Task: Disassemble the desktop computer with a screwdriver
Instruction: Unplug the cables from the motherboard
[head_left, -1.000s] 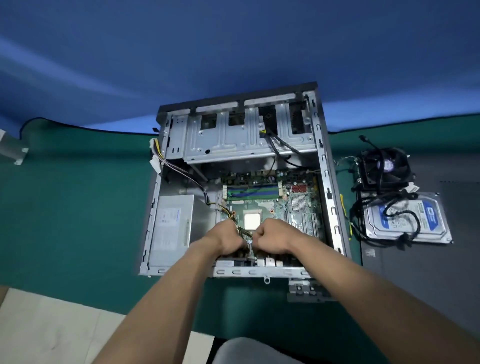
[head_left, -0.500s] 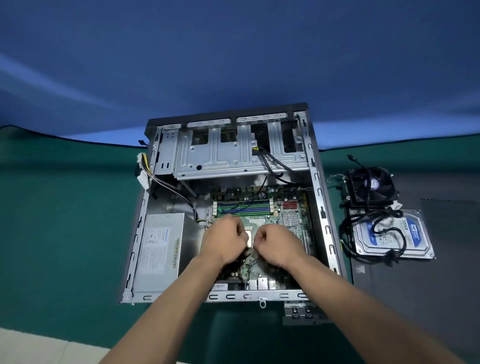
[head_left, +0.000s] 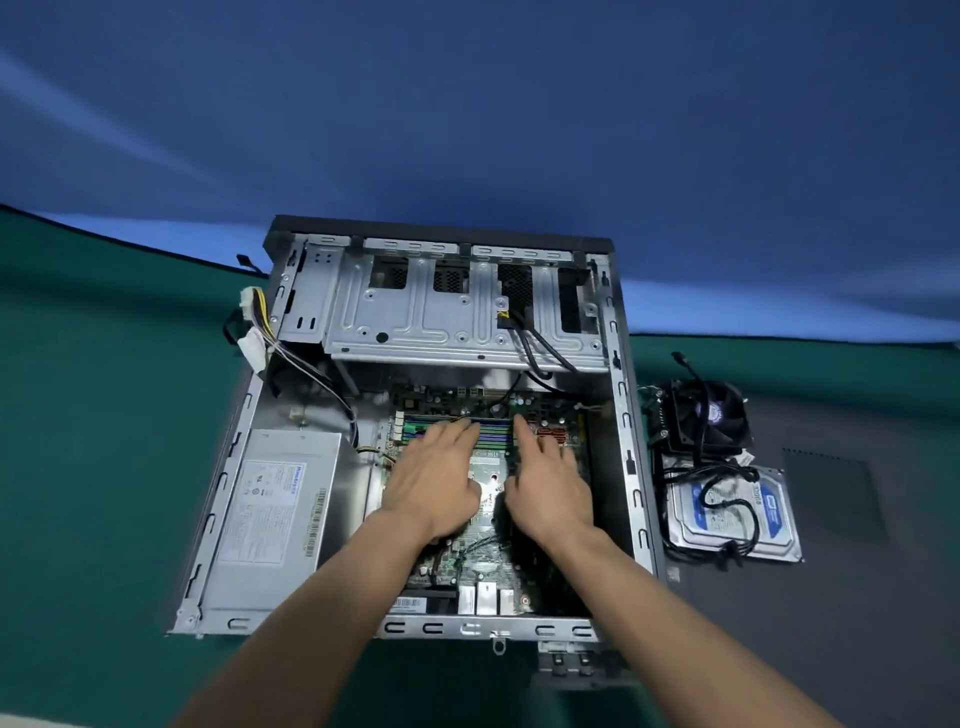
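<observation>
Both fists have opened and slid toward 12 o'clock: left hand (head_left: 434, 483) and right hand (head_left: 545, 486) spread flat, empty, over the motherboard (head_left: 483, 564) inside the case (head_left: 621, 415) at centre, seemingly reaching for the memory sticks (head_left: 493, 434), whose end clips likely need releasing.

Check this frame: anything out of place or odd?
Mostly normal teardown state. Power connectors dangle over the case's left wall. Fan and hard drive lie outside on the right, cables tangled over them. No screwdriver visible; left hand and right hand bare.
</observation>
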